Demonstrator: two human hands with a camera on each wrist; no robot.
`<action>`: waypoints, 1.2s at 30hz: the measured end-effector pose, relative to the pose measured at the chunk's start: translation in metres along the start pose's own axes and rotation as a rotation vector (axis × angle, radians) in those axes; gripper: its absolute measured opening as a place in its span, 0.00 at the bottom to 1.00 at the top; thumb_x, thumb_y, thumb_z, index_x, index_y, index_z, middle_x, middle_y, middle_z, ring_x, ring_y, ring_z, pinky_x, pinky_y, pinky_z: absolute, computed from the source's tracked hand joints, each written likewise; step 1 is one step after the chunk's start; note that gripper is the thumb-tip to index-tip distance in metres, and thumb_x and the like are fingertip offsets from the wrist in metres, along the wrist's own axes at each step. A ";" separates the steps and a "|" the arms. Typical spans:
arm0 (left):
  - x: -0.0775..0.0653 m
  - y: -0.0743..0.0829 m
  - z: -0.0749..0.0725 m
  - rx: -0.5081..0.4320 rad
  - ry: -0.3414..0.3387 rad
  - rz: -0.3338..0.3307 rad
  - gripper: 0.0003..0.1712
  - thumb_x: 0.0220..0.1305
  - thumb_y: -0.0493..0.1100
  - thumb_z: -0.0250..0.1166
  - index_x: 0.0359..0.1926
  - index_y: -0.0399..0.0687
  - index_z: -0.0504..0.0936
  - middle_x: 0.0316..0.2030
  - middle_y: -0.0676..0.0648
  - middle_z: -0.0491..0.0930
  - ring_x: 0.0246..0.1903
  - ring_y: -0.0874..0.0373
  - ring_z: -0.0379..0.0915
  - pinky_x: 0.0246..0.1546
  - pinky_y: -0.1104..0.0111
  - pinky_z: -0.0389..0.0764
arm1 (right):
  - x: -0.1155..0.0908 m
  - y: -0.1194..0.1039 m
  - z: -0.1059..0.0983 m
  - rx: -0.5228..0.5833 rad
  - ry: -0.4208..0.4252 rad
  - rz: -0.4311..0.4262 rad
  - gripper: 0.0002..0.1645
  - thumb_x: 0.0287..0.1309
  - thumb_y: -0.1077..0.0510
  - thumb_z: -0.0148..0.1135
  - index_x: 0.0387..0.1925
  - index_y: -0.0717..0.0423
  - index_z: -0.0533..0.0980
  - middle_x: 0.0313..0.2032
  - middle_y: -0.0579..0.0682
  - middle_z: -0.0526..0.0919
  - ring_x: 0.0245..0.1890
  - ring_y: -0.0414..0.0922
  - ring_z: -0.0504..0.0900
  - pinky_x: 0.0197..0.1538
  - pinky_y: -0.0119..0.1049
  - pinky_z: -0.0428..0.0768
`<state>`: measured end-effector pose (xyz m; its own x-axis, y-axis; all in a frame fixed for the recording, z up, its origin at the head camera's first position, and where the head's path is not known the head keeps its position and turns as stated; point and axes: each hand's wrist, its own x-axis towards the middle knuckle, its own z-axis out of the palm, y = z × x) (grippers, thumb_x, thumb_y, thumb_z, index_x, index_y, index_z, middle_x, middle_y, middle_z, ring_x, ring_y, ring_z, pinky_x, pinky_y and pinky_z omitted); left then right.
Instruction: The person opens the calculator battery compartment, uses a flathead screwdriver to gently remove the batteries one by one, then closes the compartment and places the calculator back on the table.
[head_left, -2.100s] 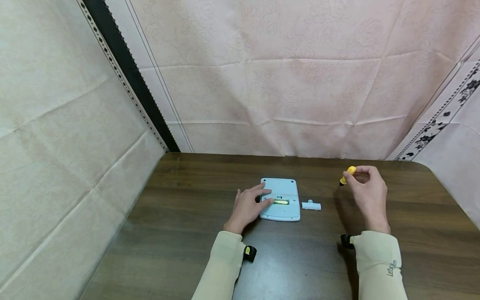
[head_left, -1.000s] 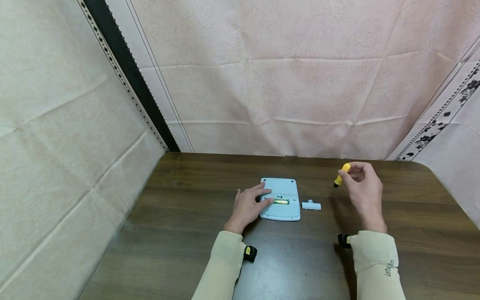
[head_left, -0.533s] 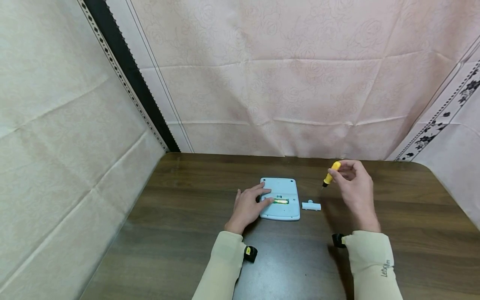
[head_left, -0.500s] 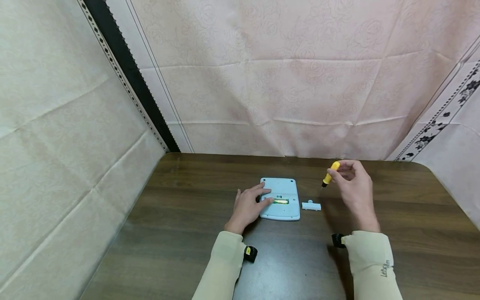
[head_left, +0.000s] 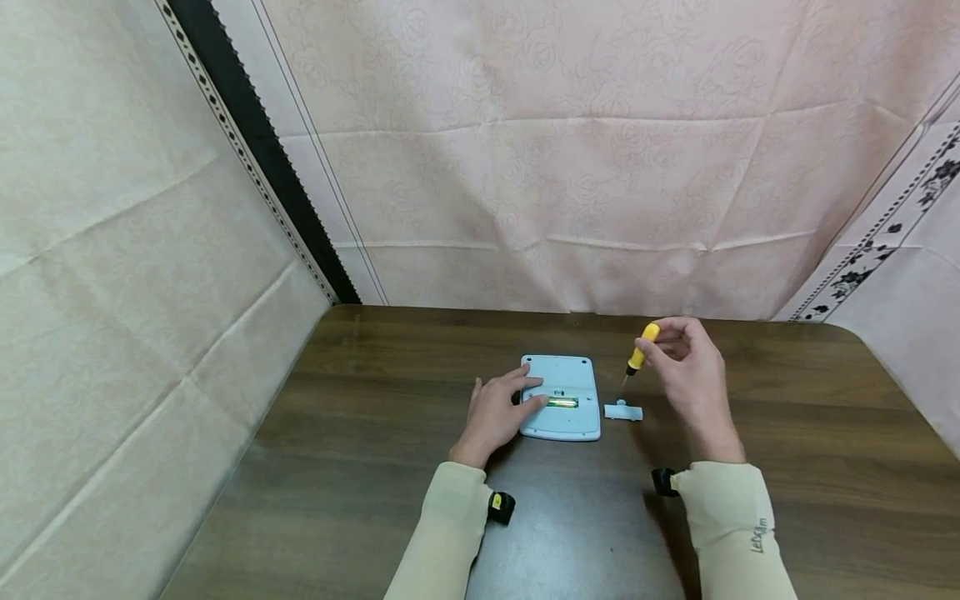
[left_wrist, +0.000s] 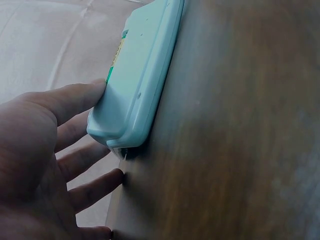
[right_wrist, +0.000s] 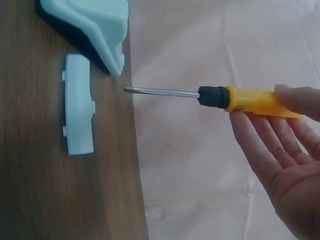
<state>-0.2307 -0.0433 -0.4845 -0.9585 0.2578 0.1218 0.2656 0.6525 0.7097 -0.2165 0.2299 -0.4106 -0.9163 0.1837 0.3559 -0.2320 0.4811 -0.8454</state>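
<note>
A light-blue calculator [head_left: 560, 423] lies face down on the table, its battery slot uncovered and a green battery [head_left: 562, 402] inside. My left hand [head_left: 495, 414] rests on its left side, fingers fairly straight, thumb on the casing near the slot. In the left wrist view the calculator [left_wrist: 135, 85] is seen edge-on beside the thumb. My right hand [head_left: 690, 379] pinches the yellow handle of a screwdriver [right_wrist: 255, 101] between thumb and fingers. Its metal shaft slants down, with the tip just above the loose battery cover [head_left: 623, 412], to the calculator's right.
The brown wooden table [head_left: 360, 467] ends at a far edge, behind which a pale pink patterned cloth [head_left: 570, 167] hangs. Another light cloth [head_left: 150, 292] covers the left side. Each wrist wears a small black camera [head_left: 500, 507].
My right hand has moved left with the screwdriver, from well right of the battery cover to just above it. The left hand, calculator and cover have stayed in place.
</note>
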 end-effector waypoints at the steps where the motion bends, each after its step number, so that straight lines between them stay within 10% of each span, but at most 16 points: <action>1: 0.000 0.000 0.000 0.001 0.000 0.000 0.21 0.75 0.53 0.69 0.65 0.55 0.87 0.74 0.50 0.73 0.75 0.49 0.65 0.76 0.33 0.43 | 0.000 -0.001 0.001 -0.011 -0.006 -0.002 0.21 0.69 0.62 0.72 0.56 0.66 0.73 0.47 0.62 0.86 0.38 0.30 0.82 0.40 0.20 0.82; 36: -0.001 0.000 -0.001 0.016 0.002 0.025 0.21 0.75 0.53 0.69 0.63 0.54 0.88 0.73 0.49 0.74 0.73 0.46 0.68 0.75 0.31 0.46 | -0.007 -0.018 0.022 0.036 -0.145 -0.100 0.20 0.66 0.63 0.74 0.55 0.62 0.75 0.48 0.54 0.83 0.45 0.40 0.84 0.50 0.21 0.79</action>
<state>-0.2296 -0.0442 -0.4839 -0.9517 0.2731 0.1405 0.2912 0.6569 0.6954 -0.2127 0.2010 -0.4067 -0.9250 0.0102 0.3798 -0.3331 0.4589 -0.8237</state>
